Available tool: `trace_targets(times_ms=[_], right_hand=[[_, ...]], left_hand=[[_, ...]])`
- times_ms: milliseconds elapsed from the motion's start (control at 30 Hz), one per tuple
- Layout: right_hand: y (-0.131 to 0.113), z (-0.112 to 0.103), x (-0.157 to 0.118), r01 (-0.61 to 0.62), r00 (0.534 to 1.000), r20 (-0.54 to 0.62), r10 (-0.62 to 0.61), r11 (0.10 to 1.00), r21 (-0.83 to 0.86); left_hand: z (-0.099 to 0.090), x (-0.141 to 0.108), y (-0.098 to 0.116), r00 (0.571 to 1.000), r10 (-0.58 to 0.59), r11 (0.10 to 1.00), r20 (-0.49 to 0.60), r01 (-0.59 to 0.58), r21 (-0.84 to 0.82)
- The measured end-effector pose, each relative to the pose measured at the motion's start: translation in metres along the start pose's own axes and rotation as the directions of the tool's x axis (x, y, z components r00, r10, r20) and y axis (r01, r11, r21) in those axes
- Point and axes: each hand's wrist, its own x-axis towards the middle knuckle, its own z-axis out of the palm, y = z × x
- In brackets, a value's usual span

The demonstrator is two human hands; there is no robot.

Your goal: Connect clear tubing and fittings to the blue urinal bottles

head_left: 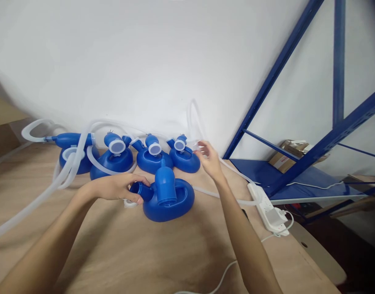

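Observation:
A blue plastic urinal bottle (184,204) lies on the table in front of me, with its open neck pointing left. My left hand (123,188) is closed around that neck. A blue bell-shaped connector (165,181) rests on top of the bottle, narrow tip toward the wall and wide threaded opening toward me. Farther back on the right, my right hand (208,160) pinches what appears to be the clear end of a translucent tube (190,116), slightly blurred. Just left of those fingers stands another blue urinal bottle (187,162) with a pale round cap (179,145).
More blue bottles (112,165) line the wall, and translucent hoses (65,175) run over them to the left. A white power strip (264,206) with a plugged-in adapter lies at the right table edge. Beyond it stands a blue metal shelf (313,175). A cardboard box (6,122) sits far left.

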Motion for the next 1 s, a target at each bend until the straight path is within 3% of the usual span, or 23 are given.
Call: trace_targets(times_ms=[67,133,200,300,433,567,767,867,1000], right_hand=[[-0.010,-0.037,-0.002,0.069,0.997,-0.021,-0.075,0.979,-0.193],[-0.011,-0.076,-0.013,0.114,0.989,0.130,-0.070,0.920,-0.375],[-0.004,-0.113,-0.030,0.113,0.962,0.272,0.034,0.854,-0.507],[0.019,-0.156,-0.064,0.056,0.916,0.335,0.222,0.755,-0.653],[0.053,-0.186,-0.106,-0.027,0.854,0.335,0.399,0.676,-0.736],[0.058,-0.186,-0.134,-0.098,0.776,0.369,0.512,0.675,-0.731],[0.021,-0.152,-0.163,-0.094,0.651,0.518,0.555,0.736,-0.670],[0.021,-0.134,-0.173,-0.023,0.657,0.522,0.545,0.706,-0.708],[0.041,-0.123,-0.175,0.141,0.689,0.576,0.440,0.698,-0.702]], left_hand=[[0.000,0.000,0.000,1.000,-0.015,1.000,-0.003,0.015,-0.001],[0.000,0.000,-0.001,1.000,-0.019,1.000,-0.005,0.019,0.000],[0.000,0.000,-0.003,1.000,-0.007,1.000,-0.004,0.007,0.002],[0.000,0.000,-0.003,1.000,0.003,1.000,-0.001,-0.003,-0.004],[0.000,-0.001,-0.001,1.000,-0.001,1.000,-0.008,0.001,0.004],[0.000,-0.002,0.000,1.000,0.000,1.000,-0.002,0.000,-0.007],[0.002,-0.002,-0.001,1.000,0.013,1.000,-0.005,-0.013,-0.006],[0.002,-0.001,-0.001,1.000,0.031,0.999,-0.002,-0.031,-0.008],[0.001,-0.002,0.000,1.000,0.017,1.000,0.003,-0.017,-0.013]])
